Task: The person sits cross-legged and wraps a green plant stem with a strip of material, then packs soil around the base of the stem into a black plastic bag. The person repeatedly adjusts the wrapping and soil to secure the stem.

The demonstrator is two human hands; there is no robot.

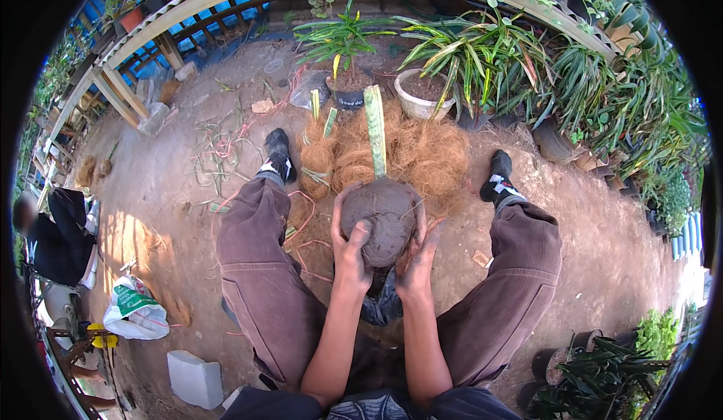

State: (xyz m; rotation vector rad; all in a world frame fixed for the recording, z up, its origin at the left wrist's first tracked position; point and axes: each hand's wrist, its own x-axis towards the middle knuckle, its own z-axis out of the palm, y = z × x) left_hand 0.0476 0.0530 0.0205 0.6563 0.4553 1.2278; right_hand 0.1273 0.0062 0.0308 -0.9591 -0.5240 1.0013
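A round ball of dark wet mud (pixel 379 219) sits between my two palms, above my lap. From its top rises an upright piece of snake plant leaf (pixel 375 132), pale green with mottled bands. My left hand (pixel 351 245) cups the left side, its thumb pressed on the front of the ball. Along the right side lies my right hand (pixel 419 250), its fingers partly behind the ball. A black plastic bag (pixel 384 304) shows below, between my wrists. Just beyond the ball is a heap of brown coconut fibre (pixel 429 151). Beside it, fibre-wrapped balls (pixel 317 163) bound with strips carry cut leaves.
A potted dracaena (pixel 350 89) and a white pot (pixel 415 95) stand behind the fibre. Pink twine (pixel 223 149) and leaf scraps lie on the left. A plastic sack (pixel 134 310) and a white block (pixel 195 379) are nearer. Another person (pixel 62 239) sits far left. Potted plants (pixel 587 369) line the right.
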